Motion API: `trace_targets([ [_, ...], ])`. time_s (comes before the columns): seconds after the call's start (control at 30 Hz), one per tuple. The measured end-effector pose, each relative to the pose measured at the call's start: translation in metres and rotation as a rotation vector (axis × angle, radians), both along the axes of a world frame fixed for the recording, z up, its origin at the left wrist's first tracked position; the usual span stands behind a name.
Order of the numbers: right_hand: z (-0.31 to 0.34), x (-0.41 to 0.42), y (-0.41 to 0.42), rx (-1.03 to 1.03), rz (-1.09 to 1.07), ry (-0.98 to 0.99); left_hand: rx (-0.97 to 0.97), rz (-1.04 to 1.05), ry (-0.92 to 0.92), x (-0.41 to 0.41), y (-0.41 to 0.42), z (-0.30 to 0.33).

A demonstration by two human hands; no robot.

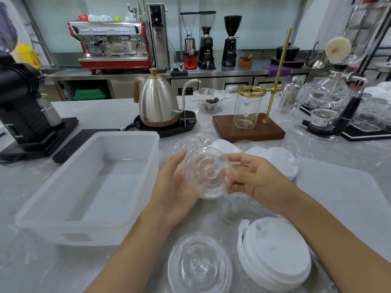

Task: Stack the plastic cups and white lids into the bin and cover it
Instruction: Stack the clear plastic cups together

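A clear plastic cup (pixel 206 173) is held tilted above the marble counter, its opening toward me. My left hand (pixel 175 182) cups its left side and my right hand (pixel 251 176) pinches its right rim. The translucent white bin (pixel 53 212) stands to the left with nothing in it. The bin's flat cover (pixel 342 199) lies on the counter to the right. A stack of white lids (pixel 275 254) sits near me, beside a clear plastic cup (pixel 200 265). More white lids (pixel 281 161) and clear plastic pieces (pixel 190 142) lie beyond my hands.
A steel gooseneck kettle (pixel 157 102) on a black base, a glass bowl (pixel 210 100) and a glass carafe on a wooden stand (pixel 249 127) stand behind the work area. A black grinder (pixel 23 102) is at far left. Siphon glassware (pixel 330 102) crowds the right.
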State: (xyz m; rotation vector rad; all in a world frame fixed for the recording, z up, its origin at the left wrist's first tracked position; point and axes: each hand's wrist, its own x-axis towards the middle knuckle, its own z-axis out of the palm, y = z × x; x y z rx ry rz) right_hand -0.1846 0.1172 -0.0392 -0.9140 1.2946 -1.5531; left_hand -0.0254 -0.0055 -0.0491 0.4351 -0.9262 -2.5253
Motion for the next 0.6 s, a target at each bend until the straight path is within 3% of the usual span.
trace_targets([
  [0.1, -0.005, 0.006, -0.002, -0.001, -0.039, 0.133, 0.093, -0.114, 0.083, -0.002, 0.002, -0.004],
  [0.23, -0.008, 0.006, -0.001, -0.032, -0.216, 0.631, 0.076, -0.22, 0.112, 0.002, 0.003, -0.004],
  [0.3, -0.008, 0.003, 0.0, -0.038, -0.26, 0.768, 0.102, -0.217, 0.114, 0.002, 0.005, -0.002],
  [0.5, 0.005, -0.02, 0.01, 0.0, -0.309, 0.764, 0.158, -0.034, 0.101, 0.001, -0.001, -0.006],
  [0.6, 0.013, -0.037, 0.022, 0.105, -0.376, 0.908, 0.265, 0.021, 0.105, 0.002, -0.008, -0.01],
])
